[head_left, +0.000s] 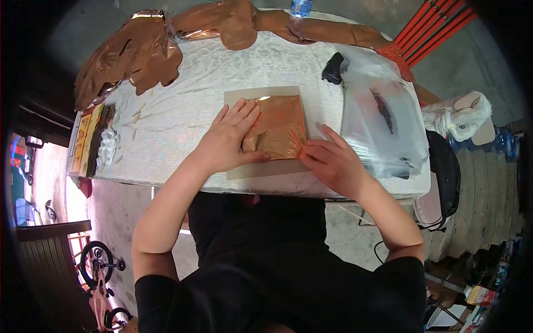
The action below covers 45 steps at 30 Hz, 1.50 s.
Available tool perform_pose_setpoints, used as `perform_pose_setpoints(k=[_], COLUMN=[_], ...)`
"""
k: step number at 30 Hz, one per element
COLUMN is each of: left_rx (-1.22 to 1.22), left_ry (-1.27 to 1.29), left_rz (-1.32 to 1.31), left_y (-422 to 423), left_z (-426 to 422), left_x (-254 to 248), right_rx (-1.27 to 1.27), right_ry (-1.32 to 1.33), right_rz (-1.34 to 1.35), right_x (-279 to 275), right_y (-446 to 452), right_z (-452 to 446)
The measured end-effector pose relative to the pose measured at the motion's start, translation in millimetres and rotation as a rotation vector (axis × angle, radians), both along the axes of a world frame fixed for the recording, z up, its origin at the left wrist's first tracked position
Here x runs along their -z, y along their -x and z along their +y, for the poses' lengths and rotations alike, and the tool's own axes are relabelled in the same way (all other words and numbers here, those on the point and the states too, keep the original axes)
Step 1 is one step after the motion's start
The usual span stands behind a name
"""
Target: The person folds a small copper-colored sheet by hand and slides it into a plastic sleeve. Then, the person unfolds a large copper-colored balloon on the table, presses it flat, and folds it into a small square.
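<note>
A flat square packet in shiny copper-orange film (277,123) lies on a beige card (237,173) in front of me. My left hand (229,141) rests flat over the packet's left side, fingers stretched out and thumb along its lower edge. At the lower right corner, my right hand (336,165) pinches the film between thumb and fingertips, with its index finger raised. Creases fan out in the film from that pinched corner. Whatever is inside the packet is hidden.
Brown film pieces (133,53) line the table's far edge. Clear plastic bags (377,122) are stacked at right beside a black object (333,68). A box (89,139) stands at far left, a bottle (301,8) at the back, and red poles (433,28) at back right.
</note>
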<state>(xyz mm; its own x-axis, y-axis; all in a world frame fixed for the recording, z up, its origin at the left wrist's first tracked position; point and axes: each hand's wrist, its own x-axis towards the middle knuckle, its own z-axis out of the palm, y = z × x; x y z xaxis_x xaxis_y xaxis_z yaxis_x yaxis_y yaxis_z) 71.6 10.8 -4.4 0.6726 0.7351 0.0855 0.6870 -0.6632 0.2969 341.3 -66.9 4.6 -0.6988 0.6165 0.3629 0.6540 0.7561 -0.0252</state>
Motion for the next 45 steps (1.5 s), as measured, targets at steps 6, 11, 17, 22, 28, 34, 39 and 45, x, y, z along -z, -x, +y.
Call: perform_pose_setpoints(k=[6,11,17,22,28,34,39,45], left_rx=[-0.001,0.004,0.012,0.018,0.012,0.008,0.020,0.009], left_ry=[0.020,0.011,0.035,0.025,-0.011,-0.003,0.030,0.032], left_rz=[-0.032,-0.010,-0.026,-0.031,-0.003,-0.005,-0.032,-0.045], left_y=[-1,0,1,2,3,3,2,3], left_z=[-2,0,-1,0,0,0,-1,-1], left_x=[-5,0,-5,-2,0,-1,-3,-1], right_rx=[-0.009,0.026,-0.022,-0.006,0.064,0.221,0.189,0.190], right_ry=[0.201,0.220,0.268,0.328,0.505,0.491,0.213,0.225], right_rz=[0.127,-0.027,0.053,0.138,0.307,0.608,0.161,0.080], right_x=[1,-6,-4,-6,-9,-11,17,34], right_y=[-3,0,-9,-13,-18,13,41,45], right_z=[3,-2,2,1,11,40,68,71])
